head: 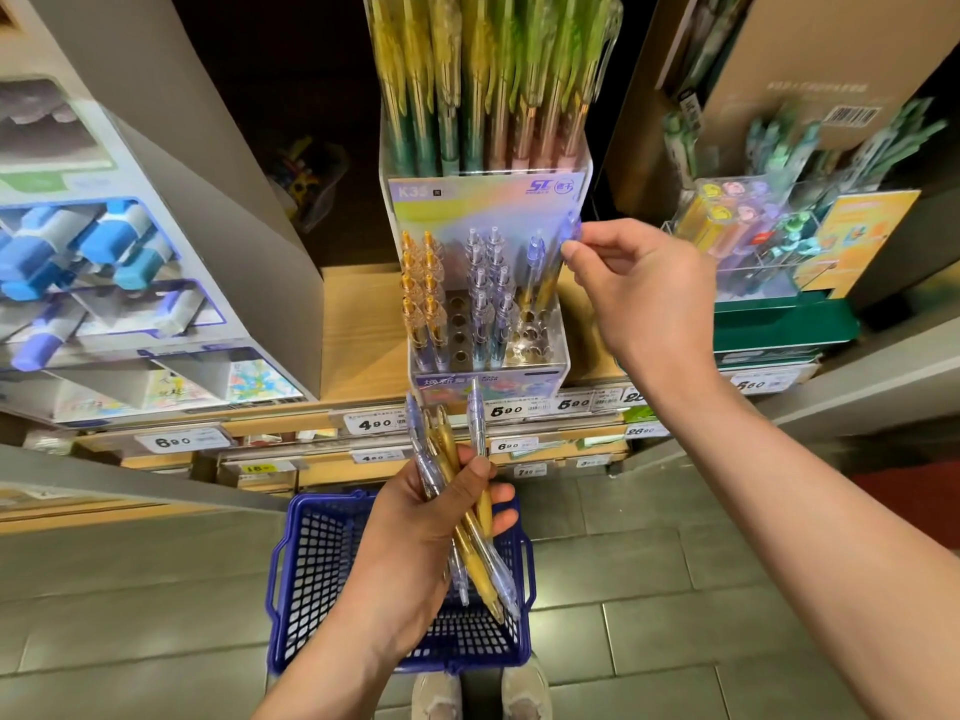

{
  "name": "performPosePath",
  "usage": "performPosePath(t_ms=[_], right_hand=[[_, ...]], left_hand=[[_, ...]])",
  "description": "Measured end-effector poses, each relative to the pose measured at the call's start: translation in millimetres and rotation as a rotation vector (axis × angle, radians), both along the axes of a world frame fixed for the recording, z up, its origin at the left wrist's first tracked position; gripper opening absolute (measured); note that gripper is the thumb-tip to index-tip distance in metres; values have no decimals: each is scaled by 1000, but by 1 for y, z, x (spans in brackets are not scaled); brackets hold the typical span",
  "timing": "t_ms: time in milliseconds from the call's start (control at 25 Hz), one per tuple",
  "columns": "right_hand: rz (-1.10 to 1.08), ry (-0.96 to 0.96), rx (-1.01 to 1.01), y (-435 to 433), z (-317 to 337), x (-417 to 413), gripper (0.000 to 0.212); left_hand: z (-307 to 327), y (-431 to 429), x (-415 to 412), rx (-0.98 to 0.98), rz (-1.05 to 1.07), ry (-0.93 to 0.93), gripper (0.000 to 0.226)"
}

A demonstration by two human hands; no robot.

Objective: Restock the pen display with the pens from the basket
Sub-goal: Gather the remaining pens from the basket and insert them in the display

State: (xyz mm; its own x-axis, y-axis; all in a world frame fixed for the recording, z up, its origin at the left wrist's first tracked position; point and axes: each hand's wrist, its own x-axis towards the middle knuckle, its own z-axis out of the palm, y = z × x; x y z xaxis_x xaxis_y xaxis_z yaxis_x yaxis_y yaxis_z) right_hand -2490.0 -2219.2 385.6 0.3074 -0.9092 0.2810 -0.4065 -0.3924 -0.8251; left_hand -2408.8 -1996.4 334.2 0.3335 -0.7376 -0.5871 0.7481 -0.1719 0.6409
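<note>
— Pinching pen [553, 275] by its top with right fingers [574, 247], angling toward right-hand holes of display [561, 363].
— Gripping spare pens [476, 413] mid-barrel in curled left fingers [506, 493], over basket [317, 563]. Likely feeling light, stiff, slick; worth gripping barrels, not clips.

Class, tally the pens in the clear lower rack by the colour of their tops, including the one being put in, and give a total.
Amber-topped pens: 8
Clear-lilac-topped pens: 8
Purple-topped pens: 2, one of them pinched by the right hand
Total: 18
</note>
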Motion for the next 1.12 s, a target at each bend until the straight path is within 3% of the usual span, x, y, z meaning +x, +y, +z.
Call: performPosePath(t_ms=[320, 440, 600, 640, 760, 920, 1120], right_hand=[[89, 341, -279, -2, -4, -2, 13], [133, 463, -145, -1, -12, -7, 15], [74, 315, -51, 28, -15, -23, 13], [108, 262, 11, 40, -14, -27, 11], [317, 178, 488, 72, -11, -31, 10], [461, 112, 792, 82, -17, -26, 25], [339, -304, 1084, 82, -19, -25, 24]], left_hand=[[4, -6, -2, 12, 9, -39, 18], [6, -7, -3, 14, 0, -67, 13], [7, -8, -3, 4, -2, -72, 16], [7, -8, -2, 2, -2, -74, 16], [8, -9, -2, 7, -7, -104, 17], [12, -8, -1, 0, -30, -124, 25], [13, -9, 2, 5, -9, -103, 24]])
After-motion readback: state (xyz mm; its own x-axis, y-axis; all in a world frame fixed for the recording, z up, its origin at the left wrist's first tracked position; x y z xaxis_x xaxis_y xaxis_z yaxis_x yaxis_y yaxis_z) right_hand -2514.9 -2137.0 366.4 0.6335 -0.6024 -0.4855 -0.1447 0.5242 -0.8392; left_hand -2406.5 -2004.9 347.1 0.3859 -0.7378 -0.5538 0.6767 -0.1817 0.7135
